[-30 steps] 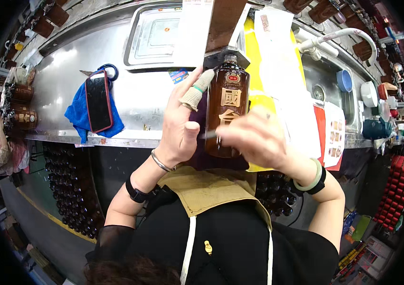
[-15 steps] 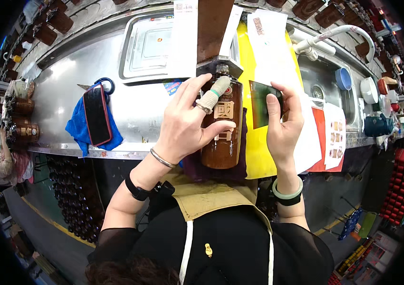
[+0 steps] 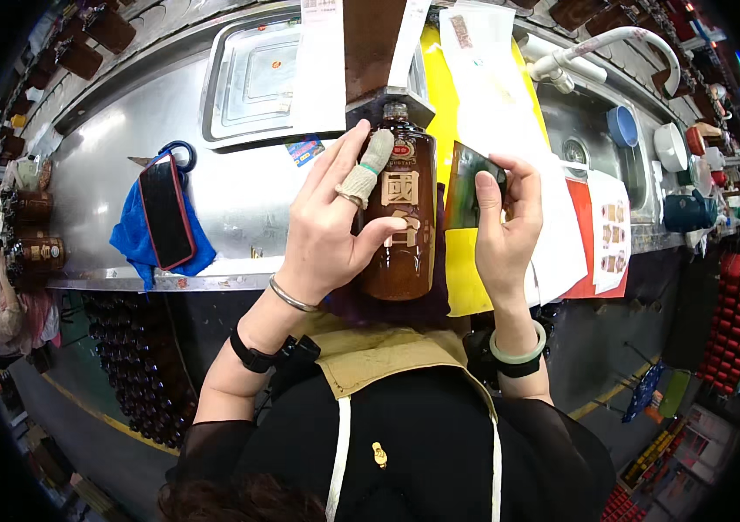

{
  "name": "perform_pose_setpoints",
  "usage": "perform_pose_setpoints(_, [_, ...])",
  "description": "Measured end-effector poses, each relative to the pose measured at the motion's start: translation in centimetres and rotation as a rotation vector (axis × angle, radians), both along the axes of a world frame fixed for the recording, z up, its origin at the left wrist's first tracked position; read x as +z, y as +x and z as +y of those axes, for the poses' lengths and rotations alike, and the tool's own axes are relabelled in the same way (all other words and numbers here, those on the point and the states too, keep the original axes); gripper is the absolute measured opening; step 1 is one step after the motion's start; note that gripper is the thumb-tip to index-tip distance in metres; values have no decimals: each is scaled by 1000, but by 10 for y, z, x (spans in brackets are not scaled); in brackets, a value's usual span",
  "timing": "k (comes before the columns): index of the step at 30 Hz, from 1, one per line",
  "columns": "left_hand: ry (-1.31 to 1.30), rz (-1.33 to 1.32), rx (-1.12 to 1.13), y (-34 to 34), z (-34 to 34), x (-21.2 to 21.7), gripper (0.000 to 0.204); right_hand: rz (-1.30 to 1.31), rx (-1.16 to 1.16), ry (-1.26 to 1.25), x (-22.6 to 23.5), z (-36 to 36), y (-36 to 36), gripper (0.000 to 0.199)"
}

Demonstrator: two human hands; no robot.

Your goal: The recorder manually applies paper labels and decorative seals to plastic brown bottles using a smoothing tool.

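A brown glossy bottle (image 3: 398, 261) with pale raised characters and a small red emblem lies on a dark cloth (image 3: 439, 287) at the counter's front edge, neck pointing away. My left hand (image 3: 322, 222) lies along its left side, fingers stretched out and the thumb tip touching the front lettering. A knitted finger sleeve (image 3: 368, 170) with a green band covers the index finger. To the right of the bottle, my right hand (image 3: 509, 222) pinches a dark green translucent flat plate (image 3: 470, 183) between thumb and fingers, above a yellow sheet (image 3: 470, 278).
On the left lies a phone (image 3: 166, 213) on a blue cloth (image 3: 130, 230), near a metal tray (image 3: 252, 83). A brown upright block (image 3: 373, 48) stands beyond the bottle. Papers (image 3: 561, 244), a red sheet (image 3: 580, 204), and a sink (image 3: 592, 122) with a tap (image 3: 631, 36) are on the right.
The whole view has shifted slightly. My left fingers have slid a little off the bottle's front toward its left, showing more lettering. The green plate has tilted slightly in my right hand.
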State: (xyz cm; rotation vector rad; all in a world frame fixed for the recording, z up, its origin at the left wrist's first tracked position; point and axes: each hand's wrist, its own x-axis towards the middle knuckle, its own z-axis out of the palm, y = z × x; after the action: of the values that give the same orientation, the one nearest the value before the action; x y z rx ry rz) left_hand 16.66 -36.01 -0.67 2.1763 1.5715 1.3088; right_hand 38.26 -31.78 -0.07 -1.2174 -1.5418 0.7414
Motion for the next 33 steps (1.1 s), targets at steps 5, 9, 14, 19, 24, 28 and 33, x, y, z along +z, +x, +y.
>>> perform_pose_setpoints(5, [-44, -27, 12, 1, -18, -4, 75, 122, 95, -118, -1, -19, -15, 22])
perform_pose_setpoints(9, [-66, -7, -15, -2, -40, -7, 84, -122, -22, -42, -12, -3, 4, 19])
perform_pose_setpoints(14, [-100, -19, -75, 14, -61, -3, 88, -9, 44, 4, 2, -2, 11, 21])
perform_pose_setpoints(19, [-85, -60, -28, 20, -73, -19, 74, -227, 130, 404, 42, 25, -13, 26])
perform_pose_setpoints(24, [-220, -331, 56, 28, -90, -33, 90, -633, 569, 889, 45, 18, -22, 25])
perform_pose_setpoints(28, [-240, -324, 0, 21, -90, -30, 104, -602, 842, 743, 60, 0, -21, 17])
perform_pose_setpoints(33, [-260, -531, -108, 17, -89, -31, 93, -457, 152, 388, 42, 143, 21, 20])
